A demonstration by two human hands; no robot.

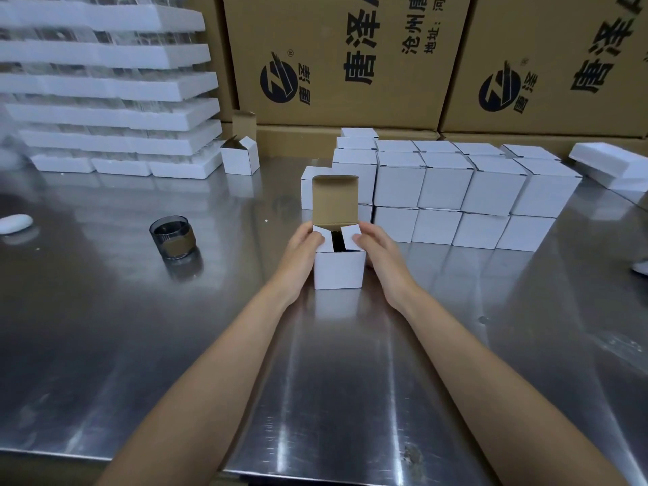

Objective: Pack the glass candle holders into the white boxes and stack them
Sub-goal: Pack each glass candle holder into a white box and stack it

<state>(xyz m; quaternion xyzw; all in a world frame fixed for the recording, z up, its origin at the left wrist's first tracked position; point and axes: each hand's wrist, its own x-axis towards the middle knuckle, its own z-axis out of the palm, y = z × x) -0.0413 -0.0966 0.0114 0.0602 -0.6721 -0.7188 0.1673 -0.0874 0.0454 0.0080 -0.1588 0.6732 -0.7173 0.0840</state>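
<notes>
Open white box (338,271) is sitting upright on the steel table (315,380), near centre, its brown-lined lid flap (335,201) standing up at the back. Something dark is showing between the two half-folded side flaps; too little visible to name it. Left hand (303,252) is gripping the box's left side, thumb pressing that flap inward; right hand (380,252) is doing the same on the right side. A smoky glass candle holder (172,236) with a brown band is standing apart to the left. Closed white boxes (466,191) are sitting stacked just behind. Foam trays (112,89) and brown cartons (350,57) are lining the back
</notes>
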